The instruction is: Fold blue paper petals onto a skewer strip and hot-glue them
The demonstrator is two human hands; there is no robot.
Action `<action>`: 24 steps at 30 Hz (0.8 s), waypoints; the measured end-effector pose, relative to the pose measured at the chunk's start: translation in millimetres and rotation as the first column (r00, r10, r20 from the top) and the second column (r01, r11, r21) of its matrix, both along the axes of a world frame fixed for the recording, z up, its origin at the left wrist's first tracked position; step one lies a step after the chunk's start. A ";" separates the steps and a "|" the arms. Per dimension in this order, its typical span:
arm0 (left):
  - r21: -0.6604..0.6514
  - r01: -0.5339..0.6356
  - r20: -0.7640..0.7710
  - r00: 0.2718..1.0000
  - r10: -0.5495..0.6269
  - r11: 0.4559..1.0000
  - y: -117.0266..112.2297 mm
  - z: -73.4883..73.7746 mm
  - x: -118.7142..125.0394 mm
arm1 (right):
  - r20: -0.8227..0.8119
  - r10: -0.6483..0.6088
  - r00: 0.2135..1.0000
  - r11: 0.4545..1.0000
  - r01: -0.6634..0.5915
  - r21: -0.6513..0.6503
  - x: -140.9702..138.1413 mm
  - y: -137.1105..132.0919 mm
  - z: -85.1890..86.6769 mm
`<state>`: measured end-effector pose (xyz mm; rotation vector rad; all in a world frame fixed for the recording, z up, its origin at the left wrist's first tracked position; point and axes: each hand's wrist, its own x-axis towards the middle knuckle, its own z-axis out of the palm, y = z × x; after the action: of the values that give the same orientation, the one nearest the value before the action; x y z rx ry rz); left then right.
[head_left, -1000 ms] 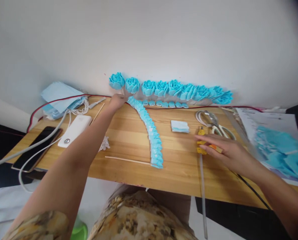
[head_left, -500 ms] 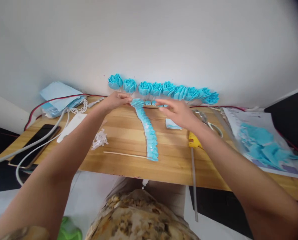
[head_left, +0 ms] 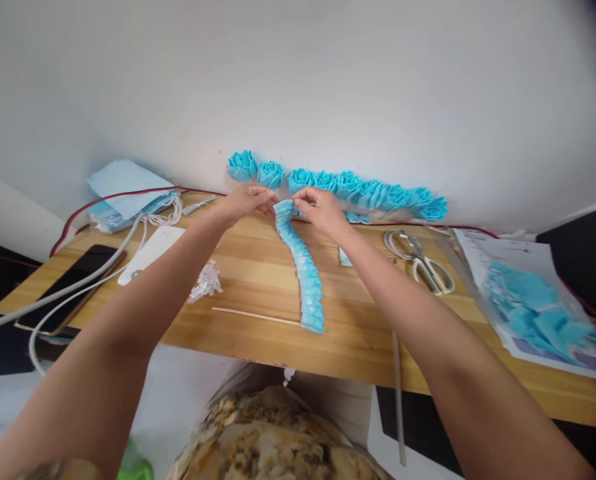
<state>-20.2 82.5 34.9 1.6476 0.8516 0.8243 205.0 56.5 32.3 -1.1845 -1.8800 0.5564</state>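
A long strip of folded blue petals [head_left: 305, 273] curves across the wooden table [head_left: 363, 333] from its front edge to the wall. Both hands meet at the strip's far end. My left hand [head_left: 245, 201] pinches that end from the left, fingers closed. My right hand [head_left: 319, 209] pinches it from the right, fingers closed on the blue folds. Just behind the hands a row of finished blue paper roses [head_left: 343, 185] leans against the white wall.
Scissors [head_left: 425, 263] lie right of my right arm. A plastic sheet with blue pieces [head_left: 533, 300] is at the far right. A thin wooden stick [head_left: 253, 315], white scraps [head_left: 205, 283], a power bank [head_left: 151, 245], a phone [head_left: 73, 283], cables and a stack of blue masks [head_left: 123, 193] lie left.
My right hand left the yellow tool at the right, swept left over the table and closed on the far end of the strip. My left hand stayed at that end.
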 end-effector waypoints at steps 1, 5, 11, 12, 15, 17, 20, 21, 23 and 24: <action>-0.022 -0.010 0.022 1.000 0.011 1.000 0.0 -2.3 -1.1 | -0.008 -0.011 1.000 1.000 0.011 -0.004 -0.5 2.5 -1.1; -0.041 -0.092 0.050 0.994 0.094 0.995 -1.6 -9.9 -3.3 | -0.019 -0.061 0.998 0.998 0.061 -0.036 -0.7 9.3 -2.6; -0.044 -0.208 0.085 0.974 0.211 0.977 -1.4 -12.0 3.2 | 0.058 -0.075 0.996 0.997 0.076 -0.016 -5.3 13.9 -5.8; -0.052 -0.222 0.077 0.971 0.225 0.974 -0.7 -11.8 4.1 | 0.075 -0.075 0.994 0.997 0.077 -0.015 -6.3 14.5 -6.3; -0.115 -0.301 0.027 0.952 0.306 0.947 2.8 -13.5 4.3 | 0.103 -0.079 0.992 0.997 0.081 -0.014 -5.9 14.1 -3.5; -0.164 -0.360 -0.018 0.932 0.362 0.918 6.8 -17.7 3.1 | 0.097 -0.070 0.993 0.998 0.069 0.011 -1.1 9.7 3.8; -0.215 -0.433 -0.075 0.901 0.427 0.875 15.9 -28.3 2.5 | 0.099 -0.041 0.994 0.997 0.034 0.069 12.0 -6.3 22.2; -0.226 -0.460 -0.092 0.888 0.451 0.859 19.6 -32.1 3.2 | 0.103 -0.035 0.994 0.996 0.026 0.081 17.0 -14.1 29.1; -0.241 -0.513 -0.121 0.858 0.499 0.824 27.4 -38.6 5.6 | 0.098 -0.030 0.995 0.997 0.023 0.079 27.4 -32.5 41.7; -0.245 -0.535 -0.131 0.844 0.519 0.808 31.3 -41.0 7.0 | 0.091 -0.029 0.995 0.997 0.023 0.068 32.7 -42.5 46.9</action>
<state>-13.2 113.8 -6.1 1.1999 1.4394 0.9844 237.7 14.0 79.1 -1.2067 -1.9422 0.4277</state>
